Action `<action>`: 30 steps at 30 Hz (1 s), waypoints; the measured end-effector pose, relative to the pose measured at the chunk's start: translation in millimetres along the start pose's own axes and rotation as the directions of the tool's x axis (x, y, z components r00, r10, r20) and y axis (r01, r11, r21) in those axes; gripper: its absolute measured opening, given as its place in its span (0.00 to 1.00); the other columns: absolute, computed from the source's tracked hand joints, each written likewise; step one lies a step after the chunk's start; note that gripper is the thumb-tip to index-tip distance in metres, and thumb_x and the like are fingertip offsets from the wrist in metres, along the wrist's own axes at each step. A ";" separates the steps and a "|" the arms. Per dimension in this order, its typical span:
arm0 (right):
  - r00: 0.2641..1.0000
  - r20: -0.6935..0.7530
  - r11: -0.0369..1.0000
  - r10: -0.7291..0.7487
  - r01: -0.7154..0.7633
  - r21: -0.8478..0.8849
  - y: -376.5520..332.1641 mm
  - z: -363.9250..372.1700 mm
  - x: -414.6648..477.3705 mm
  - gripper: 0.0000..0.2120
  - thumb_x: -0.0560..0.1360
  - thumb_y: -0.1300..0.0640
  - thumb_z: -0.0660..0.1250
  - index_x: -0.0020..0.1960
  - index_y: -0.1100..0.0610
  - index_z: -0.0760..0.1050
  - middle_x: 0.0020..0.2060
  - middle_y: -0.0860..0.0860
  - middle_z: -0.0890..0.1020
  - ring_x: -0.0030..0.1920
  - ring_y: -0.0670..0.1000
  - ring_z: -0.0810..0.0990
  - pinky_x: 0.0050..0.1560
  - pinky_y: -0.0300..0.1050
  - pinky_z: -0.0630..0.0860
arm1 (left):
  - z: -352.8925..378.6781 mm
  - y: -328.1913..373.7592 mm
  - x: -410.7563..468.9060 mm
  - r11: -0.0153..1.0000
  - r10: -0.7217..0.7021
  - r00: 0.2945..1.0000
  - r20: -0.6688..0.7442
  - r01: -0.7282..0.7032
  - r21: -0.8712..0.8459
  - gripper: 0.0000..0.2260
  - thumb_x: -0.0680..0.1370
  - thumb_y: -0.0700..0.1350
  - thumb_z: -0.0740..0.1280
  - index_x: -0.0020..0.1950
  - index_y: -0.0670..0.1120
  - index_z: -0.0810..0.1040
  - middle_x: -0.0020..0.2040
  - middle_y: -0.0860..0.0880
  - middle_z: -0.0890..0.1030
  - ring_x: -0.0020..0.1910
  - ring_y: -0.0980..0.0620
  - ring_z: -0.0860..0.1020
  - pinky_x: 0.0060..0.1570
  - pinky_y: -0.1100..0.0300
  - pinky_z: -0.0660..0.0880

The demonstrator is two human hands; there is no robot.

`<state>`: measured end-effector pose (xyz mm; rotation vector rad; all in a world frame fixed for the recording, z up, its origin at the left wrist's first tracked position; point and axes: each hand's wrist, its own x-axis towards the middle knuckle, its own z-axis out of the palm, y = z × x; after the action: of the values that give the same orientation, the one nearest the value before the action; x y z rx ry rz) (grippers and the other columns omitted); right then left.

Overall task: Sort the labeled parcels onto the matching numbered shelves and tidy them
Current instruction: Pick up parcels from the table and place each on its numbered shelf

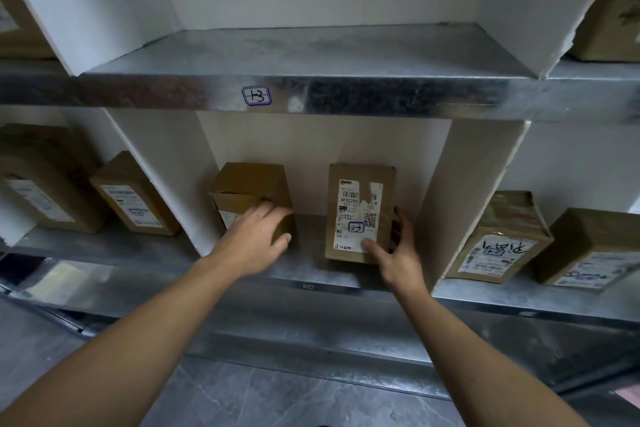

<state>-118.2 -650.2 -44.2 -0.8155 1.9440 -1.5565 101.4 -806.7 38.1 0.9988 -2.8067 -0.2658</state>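
Two cardboard parcels stand in the middle bay of the lower metal shelf [311, 250]. The left parcel [249, 185] is plain brown, and my left hand [254, 239] lies over its front with the fingers spread and the thumb at its lower right corner. The right parcel [358, 204] stands upright with a white shipping label marked "2-3". My right hand [398, 253] holds it at the lower right, thumb on the label and fingers round the right side. The shelf above carries a tag [256, 95] reading "1-3", and its bay holds nothing.
White dividers [460, 191] wall off the bays. To the left stand two labelled parcels [135, 194], to the right two more [502, 239] with handwriting on them. Further boxes sit in the upper corners [609, 10]. Grey tiled floor lies below.
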 end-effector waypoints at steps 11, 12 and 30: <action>0.996 -0.010 0.996 -0.085 0.085 -0.002 -0.3 7.3 -8.0 0.42 0.69 0.55 0.80 0.74 0.40 0.59 0.64 0.43 0.76 0.65 0.46 0.75 0.66 0.47 0.73 | 0.0 -8.5 -7.4 0.999 0.023 0.998 -0.060 -0.026 -0.042 0.21 0.80 0.51 0.64 0.73 0.50 0.68 0.67 0.48 0.73 0.67 0.47 0.70 0.66 0.48 0.69; 0.996 -0.011 0.996 -0.088 0.088 0.004 -2.1 8.8 -7.9 0.41 0.70 0.55 0.79 0.73 0.39 0.59 0.62 0.41 0.76 0.64 0.45 0.75 0.65 0.44 0.72 | -0.4 -9.2 -8.1 0.999 0.023 0.998 -0.063 -0.026 -0.043 0.21 0.80 0.51 0.64 0.73 0.50 0.68 0.67 0.48 0.72 0.67 0.47 0.69 0.67 0.49 0.69; 1.000 -0.029 1.000 -0.008 0.008 0.009 -3.3 -4.5 10.5 0.41 0.72 0.59 0.77 0.76 0.44 0.58 0.68 0.48 0.76 0.67 0.50 0.76 0.69 0.56 0.73 | 1.5 -15.8 -25.7 0.999 -0.010 0.999 -0.052 0.007 -0.044 0.22 0.80 0.53 0.62 0.73 0.51 0.66 0.68 0.50 0.71 0.67 0.49 0.69 0.65 0.46 0.70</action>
<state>-128.2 -655.4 -40.3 -0.8022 1.9554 -1.5890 130.4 -802.2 31.2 0.9937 -2.7381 -0.2958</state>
